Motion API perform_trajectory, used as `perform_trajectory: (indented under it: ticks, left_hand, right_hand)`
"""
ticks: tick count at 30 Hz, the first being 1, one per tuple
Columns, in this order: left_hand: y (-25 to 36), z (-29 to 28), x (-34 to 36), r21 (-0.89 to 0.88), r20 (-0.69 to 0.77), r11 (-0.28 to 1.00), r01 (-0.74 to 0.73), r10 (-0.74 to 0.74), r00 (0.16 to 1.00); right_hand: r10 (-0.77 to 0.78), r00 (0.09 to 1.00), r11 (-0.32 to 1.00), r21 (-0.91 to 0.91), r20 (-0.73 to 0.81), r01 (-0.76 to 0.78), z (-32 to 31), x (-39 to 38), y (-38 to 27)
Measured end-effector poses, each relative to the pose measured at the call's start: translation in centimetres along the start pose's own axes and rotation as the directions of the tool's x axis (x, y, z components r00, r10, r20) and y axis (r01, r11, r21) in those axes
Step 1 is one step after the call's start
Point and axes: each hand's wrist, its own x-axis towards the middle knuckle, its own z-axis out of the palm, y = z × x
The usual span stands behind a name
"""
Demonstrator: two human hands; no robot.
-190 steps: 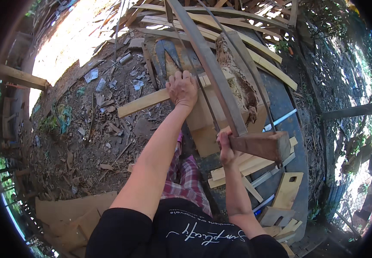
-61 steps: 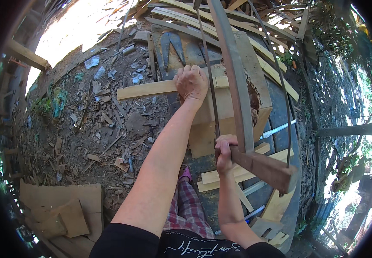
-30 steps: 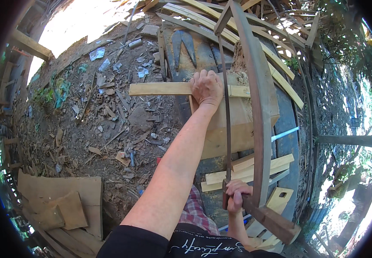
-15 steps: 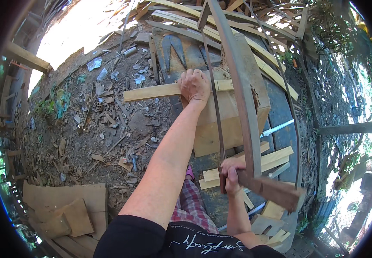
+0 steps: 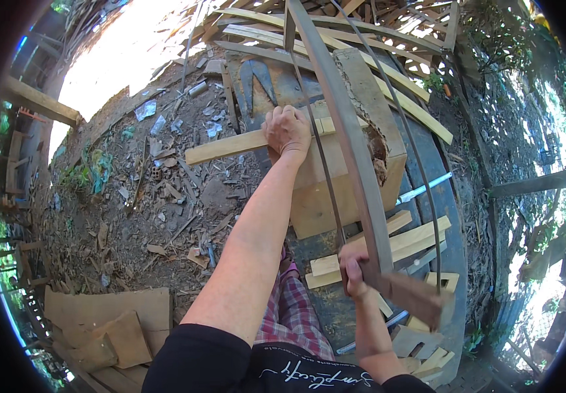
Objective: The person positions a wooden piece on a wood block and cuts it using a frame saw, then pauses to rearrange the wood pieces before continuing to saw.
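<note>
My left hand [image 5: 286,135] grips a pale wooden strip [image 5: 223,148], pressing it across a wooden block [image 5: 322,203] whose right side is cracked and rotted. My right hand [image 5: 354,271] is closed on the end of a large wooden-framed bow saw [image 5: 355,157], slightly blurred. The saw's narrow blade [image 5: 323,164] runs lengthwise over the strip, just right of my left fingers. A dark V-shaped metal tool [image 5: 257,82] lies beyond my left hand on a worn dark bench top [image 5: 417,203].
Cut wooden pieces [image 5: 394,245] and a pale rod [image 5: 427,186] lie on the bench. Long slats [image 5: 404,98] are piled beyond it. Debris-strewn dirt [image 5: 165,196] is at left, cardboard sheets [image 5: 106,311] at lower left. A beam [image 5: 535,180] sticks out at right.
The saw and my right hand came toward my body until about a second ago and have since moved slightly forward. My left hand stays on the strip.
</note>
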Motion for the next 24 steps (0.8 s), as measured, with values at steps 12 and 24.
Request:
perform_trajectory:
  ticks: [12,24]
  left_hand:
    - [0.0,-0.1,-0.1,0.031,0.008,0.999,-0.019,0.018,1.000]
    - [-0.3,0.0,-0.4,-0.016,0.009,0.998,-0.053,0.053,0.999]
  right_hand:
    - [0.104,0.994,0.994,-0.047,0.025,-0.103,1.7,5.0,2.5]
    - [0.098,0.993,0.991,-0.088,-0.064,-0.104,1.6,5.2,4.8]
